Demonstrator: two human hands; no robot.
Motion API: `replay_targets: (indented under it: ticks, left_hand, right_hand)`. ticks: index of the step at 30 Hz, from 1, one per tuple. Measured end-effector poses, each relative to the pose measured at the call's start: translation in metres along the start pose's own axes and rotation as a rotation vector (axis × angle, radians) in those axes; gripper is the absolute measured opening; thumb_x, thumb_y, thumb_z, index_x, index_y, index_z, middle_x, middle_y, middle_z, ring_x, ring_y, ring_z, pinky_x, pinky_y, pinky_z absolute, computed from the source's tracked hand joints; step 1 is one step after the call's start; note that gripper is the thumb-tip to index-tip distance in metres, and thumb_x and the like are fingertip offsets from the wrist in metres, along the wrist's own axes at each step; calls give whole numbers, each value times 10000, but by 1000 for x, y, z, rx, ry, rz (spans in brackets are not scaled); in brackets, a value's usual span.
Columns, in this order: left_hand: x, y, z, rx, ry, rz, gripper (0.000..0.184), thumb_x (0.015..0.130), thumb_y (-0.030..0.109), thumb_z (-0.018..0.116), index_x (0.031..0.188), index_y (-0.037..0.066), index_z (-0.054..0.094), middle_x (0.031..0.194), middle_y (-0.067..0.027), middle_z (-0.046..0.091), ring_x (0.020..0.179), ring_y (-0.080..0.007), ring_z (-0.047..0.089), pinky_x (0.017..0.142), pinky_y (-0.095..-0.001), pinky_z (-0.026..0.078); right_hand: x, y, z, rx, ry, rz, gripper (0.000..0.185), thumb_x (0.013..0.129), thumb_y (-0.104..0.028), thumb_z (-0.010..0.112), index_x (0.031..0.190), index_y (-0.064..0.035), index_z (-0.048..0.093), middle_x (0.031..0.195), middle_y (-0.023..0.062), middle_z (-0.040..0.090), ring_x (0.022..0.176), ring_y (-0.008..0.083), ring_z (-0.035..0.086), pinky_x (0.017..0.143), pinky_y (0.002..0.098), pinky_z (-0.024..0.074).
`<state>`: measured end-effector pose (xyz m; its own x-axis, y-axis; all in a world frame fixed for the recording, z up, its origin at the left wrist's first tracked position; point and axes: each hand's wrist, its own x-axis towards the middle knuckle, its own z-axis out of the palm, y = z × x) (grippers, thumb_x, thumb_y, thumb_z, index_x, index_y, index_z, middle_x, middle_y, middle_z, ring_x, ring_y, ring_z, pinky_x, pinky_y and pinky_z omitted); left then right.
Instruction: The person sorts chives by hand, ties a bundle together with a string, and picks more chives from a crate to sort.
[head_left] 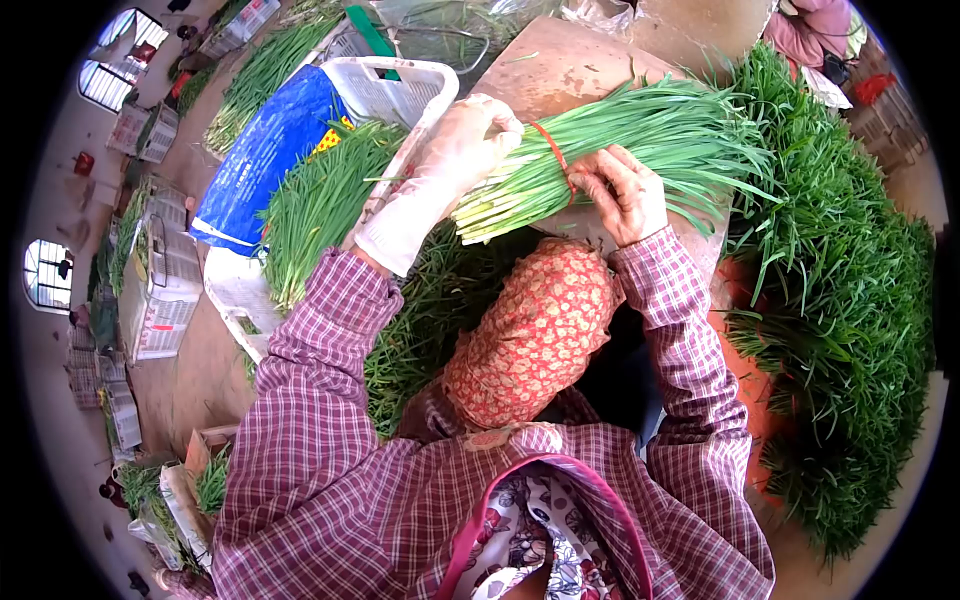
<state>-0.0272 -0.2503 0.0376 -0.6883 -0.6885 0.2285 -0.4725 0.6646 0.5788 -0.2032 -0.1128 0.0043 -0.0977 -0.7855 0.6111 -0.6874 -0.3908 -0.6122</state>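
A blue sheet (270, 160) in the upper left has rows of pale marks that look like writing, but they are too small and blurry to read. Near the top middle is one fat bundle (650, 135) of long green leaves with pale, smooth stalk ends, lying on a flat brown board (580, 50). One thin red band (552, 150) goes around it. Two hands are at the bundle. The left hand (470, 140) wears a thin, see-through whitish glove, and its fingers are curled by the pale stalks; I cannot tell if they grip anything. The right hand (625, 195) is bare and half closed, with its fingertips at the lower end of the red band; I cannot tell if they pinch it or just touch it. Both sleeves are purple and white checks. Just left of the gloved hand, one white plastic basket (440, 85) with holes holds the blue sheet and a heap of thin green leaves (335, 180). In the middle is one round, puffy red cloth (540, 330) with little yellowish flowers. A big, messy green pile (850, 260) fills the right side. Two bright windows (48, 275) show at the far left.
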Motion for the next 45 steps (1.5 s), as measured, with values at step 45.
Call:
replay_targets:
  ticks: [45]
  left_hand:
    - [-21, -68, -52, -1573, 218, 15, 360, 867, 83, 602, 1207, 27, 497, 747, -20, 554, 681, -172, 581, 913, -427, 481]
  right_hand:
    - [54, 70, 15, -261, -326, -207, 211, 912, -359, 507, 998, -176, 566, 1002, 59, 612, 1009, 284, 542, 901, 402, 362]
